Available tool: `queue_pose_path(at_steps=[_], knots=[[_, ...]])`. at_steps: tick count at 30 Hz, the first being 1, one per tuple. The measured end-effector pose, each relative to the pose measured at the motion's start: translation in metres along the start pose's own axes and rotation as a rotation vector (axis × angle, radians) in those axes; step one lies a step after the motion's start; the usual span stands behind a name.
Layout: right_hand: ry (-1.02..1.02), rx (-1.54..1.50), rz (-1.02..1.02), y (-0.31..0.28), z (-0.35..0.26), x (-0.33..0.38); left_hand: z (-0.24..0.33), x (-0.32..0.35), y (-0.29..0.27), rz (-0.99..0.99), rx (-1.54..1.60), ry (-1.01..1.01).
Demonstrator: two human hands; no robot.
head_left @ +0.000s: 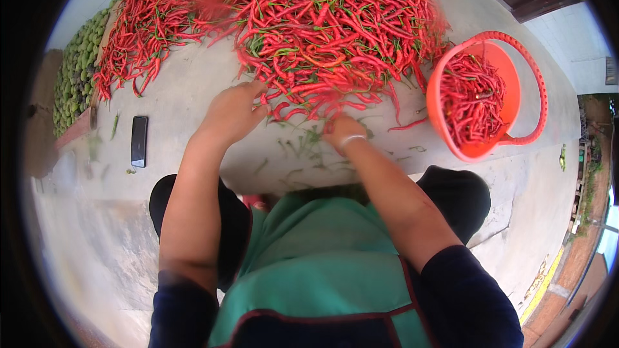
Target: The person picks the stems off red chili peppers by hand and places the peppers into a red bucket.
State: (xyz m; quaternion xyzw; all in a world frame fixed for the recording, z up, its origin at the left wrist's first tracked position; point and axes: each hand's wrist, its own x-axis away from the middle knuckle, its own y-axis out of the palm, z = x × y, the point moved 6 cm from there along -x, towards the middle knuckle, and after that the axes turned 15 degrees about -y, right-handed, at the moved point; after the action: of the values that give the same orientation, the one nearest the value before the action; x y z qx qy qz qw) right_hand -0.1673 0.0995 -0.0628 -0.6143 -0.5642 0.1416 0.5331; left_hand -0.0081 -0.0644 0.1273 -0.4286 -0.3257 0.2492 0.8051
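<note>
"How are the arms lying?"

"The left forearm is slanting up from the lower left, and the left hand is hanging at the near edge of the heap, back upward. The right forearm is leaning inward from the lower right, with a pale band circling the wrist, and the right hand is sitting near the centre of the frame."

"And the fingers?"

"On the left, the thumb is standing apart from the forefinger, with red showing near the gap; I cannot tell whether they are pinching anything. On the right, they are curling inward and blurring, so I cannot tell what they are holding there either."

"Where are the red chili peppers?"

"They are spreading in a big heap across the upper centre, and more are filling a red plastic basket on the right."

"What about the surface?"

"Everything is resting on a grey concrete floor. Green stems are littering it just below the heap, and a dark phone is lying at left."

"And the room?"

"Green, rounded produce is piling up at upper left, a white wall is curving along the upper right, and a yellow stripe is running through the lower right."
</note>
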Motion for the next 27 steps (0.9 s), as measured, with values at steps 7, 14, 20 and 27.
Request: queue_pose_path(at_steps=[7,14,20,27], knots=[[0.024,-0.048,-0.075,-0.044,-0.003,0.030,0.014,-0.001,-0.010,-0.026,0.042,0.097],[-0.224,-0.831,-0.108,-0.167,-0.047,0.075,0.061,-0.008,0.014,-0.030,0.345,0.314],[-0.313,-0.997,0.006,-0.197,-0.045,0.089,0.088,0.001,0.012,-0.215,0.317,0.299],[-0.459,-0.834,0.040,-0.208,-0.032,0.085,0.092,-0.003,0.019,-0.267,0.442,0.155]])
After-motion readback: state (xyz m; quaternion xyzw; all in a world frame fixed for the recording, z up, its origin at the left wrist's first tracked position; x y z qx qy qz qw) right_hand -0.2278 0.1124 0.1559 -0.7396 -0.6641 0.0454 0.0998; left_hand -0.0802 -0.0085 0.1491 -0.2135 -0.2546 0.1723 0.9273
